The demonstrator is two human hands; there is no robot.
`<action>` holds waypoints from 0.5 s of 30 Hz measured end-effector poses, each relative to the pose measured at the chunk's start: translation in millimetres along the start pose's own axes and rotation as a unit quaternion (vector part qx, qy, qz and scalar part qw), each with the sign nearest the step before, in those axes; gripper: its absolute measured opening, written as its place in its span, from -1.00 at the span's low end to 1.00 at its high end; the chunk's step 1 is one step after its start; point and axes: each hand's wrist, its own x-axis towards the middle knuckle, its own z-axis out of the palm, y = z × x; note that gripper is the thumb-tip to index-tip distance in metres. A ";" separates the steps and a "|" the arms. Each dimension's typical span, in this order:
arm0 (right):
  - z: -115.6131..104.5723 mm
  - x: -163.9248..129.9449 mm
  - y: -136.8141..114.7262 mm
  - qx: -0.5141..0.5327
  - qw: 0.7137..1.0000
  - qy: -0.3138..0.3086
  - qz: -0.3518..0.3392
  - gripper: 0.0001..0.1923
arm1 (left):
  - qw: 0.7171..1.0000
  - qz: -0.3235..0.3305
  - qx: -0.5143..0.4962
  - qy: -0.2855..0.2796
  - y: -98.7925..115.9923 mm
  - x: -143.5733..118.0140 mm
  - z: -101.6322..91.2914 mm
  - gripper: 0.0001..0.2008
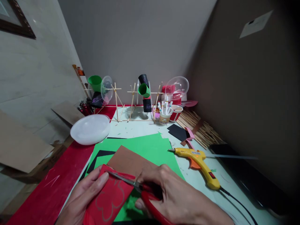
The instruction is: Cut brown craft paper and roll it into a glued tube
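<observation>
My left hand (82, 197) holds a red sheet of paper (109, 197) with a flower outline drawn on it, thumb pressed on top. In my right hand (173, 193) are red-handled scissors (140, 187), their blades lying across the upper edge of the red paper. Both hands hover over a green paper sheet (145, 147) and a brown paper sheet (128, 161) at the near edge of the table.
A yellow glue gun (201, 162) lies to the right, its cord trailing near. A white bowl (90, 128) sits at left. At the back stand a stick frame (131, 106) with paper cups, a marker cup (164, 114), and a bundle of sticks (199, 128).
</observation>
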 end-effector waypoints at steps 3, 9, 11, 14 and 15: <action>-0.8 0.8 0.9 0.004 1.000 -0.010 0.006 -0.74 | 1.000 0.002 0.012 -0.013 0.7 -0.6 0.9 -0.63; -2.2 0.5 0.3 -0.004 1.000 -0.009 0.008 -0.71 | 0.999 0.005 0.030 -0.014 0.6 -3.0 3.0 -0.71; -2.6 1.2 0.9 -0.007 1.000 -0.016 0.010 -0.70 | 1.000 0.004 0.026 -0.007 0.3 -4.9 5.2 -0.71; -2.5 2.6 1.7 -0.007 1.000 -0.019 0.014 -0.71 | 0.999 0.012 0.031 0.012 0.2 -7.2 7.8 -0.75; -2.3 2.9 1.7 -0.009 1.000 -0.018 0.014 -0.72 | 0.999 0.013 0.032 0.012 0.3 -7.5 8.1 -0.77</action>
